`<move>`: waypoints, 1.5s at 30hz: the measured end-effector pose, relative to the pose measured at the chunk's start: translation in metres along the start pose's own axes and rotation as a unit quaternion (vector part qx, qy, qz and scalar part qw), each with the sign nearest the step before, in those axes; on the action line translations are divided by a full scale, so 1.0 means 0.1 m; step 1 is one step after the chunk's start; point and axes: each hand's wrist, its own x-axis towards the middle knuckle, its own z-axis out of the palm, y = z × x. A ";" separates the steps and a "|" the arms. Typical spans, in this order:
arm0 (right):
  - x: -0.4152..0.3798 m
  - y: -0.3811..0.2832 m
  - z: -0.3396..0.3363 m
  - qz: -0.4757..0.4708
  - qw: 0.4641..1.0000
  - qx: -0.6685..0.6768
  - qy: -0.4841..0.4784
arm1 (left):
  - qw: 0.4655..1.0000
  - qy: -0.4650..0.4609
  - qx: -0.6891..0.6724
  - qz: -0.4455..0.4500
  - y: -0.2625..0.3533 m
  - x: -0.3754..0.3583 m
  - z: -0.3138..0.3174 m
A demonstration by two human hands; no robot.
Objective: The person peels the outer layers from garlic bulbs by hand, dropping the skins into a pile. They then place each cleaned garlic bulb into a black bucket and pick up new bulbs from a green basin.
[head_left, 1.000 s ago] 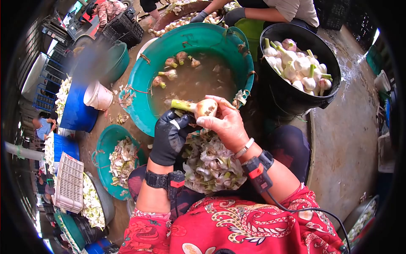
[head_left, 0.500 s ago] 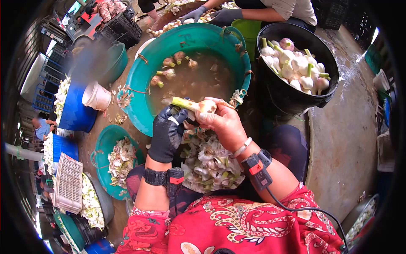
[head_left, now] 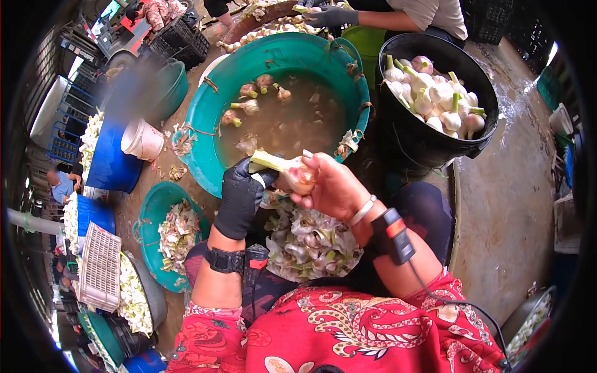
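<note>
A garlic bulb [head_left: 300, 179] with a cut green stem is held between my two hands, just past the near rim of a large green basin [head_left: 202, 133]. My left hand [head_left: 238, 205], in a black glove, is closed round the stem end. Bare, with a white bracelet at the wrist, my right hand [head_left: 341, 194] grips the bulb with its fingers and thumb. Murky water fills the basin, and several unpeeled garlic bulbs [head_left: 249, 107] float in it. Below my hands lies a heap of garlic skins [head_left: 314, 242].
A black bucket [head_left: 413, 149] of clean white garlic bulbs [head_left: 438, 93] stands at the right. To the left are a smaller green tub [head_left: 149, 233] of skins, a white pail [head_left: 142, 140] and a blue barrel [head_left: 115, 165]. Across the basin, a co-worker's gloved hand [head_left: 333, 17] handles garlic.
My right hand has turned, palm more upward, and the bulb has rolled and dropped slightly toward me, its pinkish skin now showing. The co-worker's hands have shifted.
</note>
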 end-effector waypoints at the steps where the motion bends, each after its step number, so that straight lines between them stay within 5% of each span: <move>1: -0.01 -0.03 -0.01 0.044 0.998 0.029 -0.033 | 0.995 -0.006 0.059 0.079 0.02 0.01 -0.01; 3: -0.02 0.02 0.00 0.121 0.983 0.072 -0.113 | 0.936 -0.027 0.268 0.229 0.11 0.03 -0.04; 6: 0.01 0.13 -0.01 0.150 0.966 0.104 -0.184 | 0.971 -0.088 0.158 0.156 0.15 0.03 0.07; 12: -0.08 0.00 -0.08 0.002 0.999 0.021 -0.027 | 0.980 -0.074 -0.184 -0.027 -0.02 -0.14 -0.11; 20: 0.02 0.02 0.00 0.000 0.998 0.027 0.053 | 0.997 -0.002 -0.078 0.024 0.27 -0.24 0.13; 22: 0.02 0.03 0.02 -0.219 0.937 -0.245 0.115 | 1.000 -0.007 -0.016 0.014 0.27 -0.20 0.08; 23: 0.06 0.04 0.06 -0.338 0.861 -0.354 0.142 | 0.998 0.000 -0.057 0.006 0.25 -0.16 0.03; 24: 0.03 -0.03 0.07 -0.476 0.661 -0.562 0.143 | 0.998 0.004 -0.056 0.007 0.21 -0.12 -0.02; 26: -0.11 -0.02 0.23 -0.521 0.559 -0.643 0.037 | 0.992 0.045 -0.101 0.062 0.11 -0.01 -0.14; 28: -0.18 0.27 0.11 -0.352 0.599 -0.718 -0.047 | 0.989 0.081 -0.111 0.060 0.02 0.08 -0.25; 30: -0.18 0.42 0.08 0.005 0.596 -0.799 -0.077 | 0.981 0.063 -0.169 0.073 0.08 0.05 -0.21; 33: -0.18 0.30 -0.03 -0.091 0.587 -0.804 -0.042 | 0.978 0.032 -0.194 0.073 0.08 0.01 -0.19; 34: -0.17 0.26 -0.07 -0.257 0.619 -0.741 0.032 | 0.976 0.029 -0.206 0.069 0.08 -0.02 -0.16; 36: -0.18 0.11 0.15 -0.373 0.744 -0.535 0.144 | 0.974 0.037 -0.217 0.054 0.11 -0.06 -0.09; 40: -0.17 0.07 0.30 -0.419 0.750 -0.479 0.179 | 0.977 0.049 -0.201 0.042 0.06 -0.05 0.00; 43: -0.07 0.09 0.14 -0.517 0.576 -0.624 0.106 | 0.964 0.044 -0.261 0.017 0.08 -0.04 0.04; 45: -0.11 0.12 0.12 -0.505 0.540 -0.668 0.081 | 0.975 0.063 -0.210 0.045 -0.13 0.05 -0.01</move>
